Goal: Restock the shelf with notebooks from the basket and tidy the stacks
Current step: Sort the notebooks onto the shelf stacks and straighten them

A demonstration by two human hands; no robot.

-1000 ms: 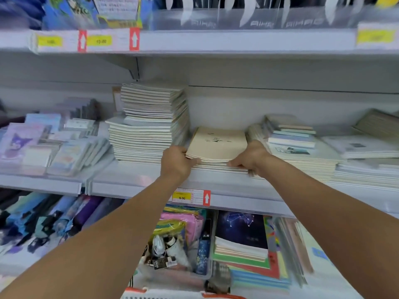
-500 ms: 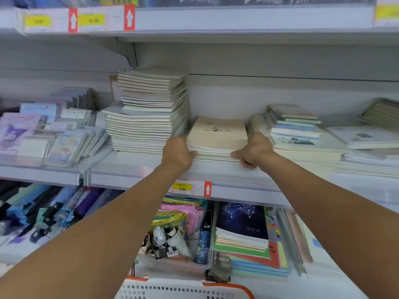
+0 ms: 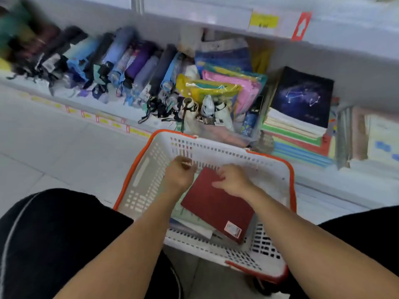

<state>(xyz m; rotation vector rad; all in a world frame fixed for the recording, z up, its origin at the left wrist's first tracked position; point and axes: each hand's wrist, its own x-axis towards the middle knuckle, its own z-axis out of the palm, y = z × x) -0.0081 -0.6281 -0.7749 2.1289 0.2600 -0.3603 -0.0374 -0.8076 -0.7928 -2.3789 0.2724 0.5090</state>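
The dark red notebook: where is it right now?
In the head view, the dark red notebook lies inside the white basket, centre-right atop other books, between the left hand and right hand.

Both bare forearms reach forward and down, converging ahead of the knees. The left hand has its fingers curled loosely under, knuckles up, gripping nothing that can be made out. Just to its right, the right hand lies palm down, its fingers bent and pointing toward the left hand.
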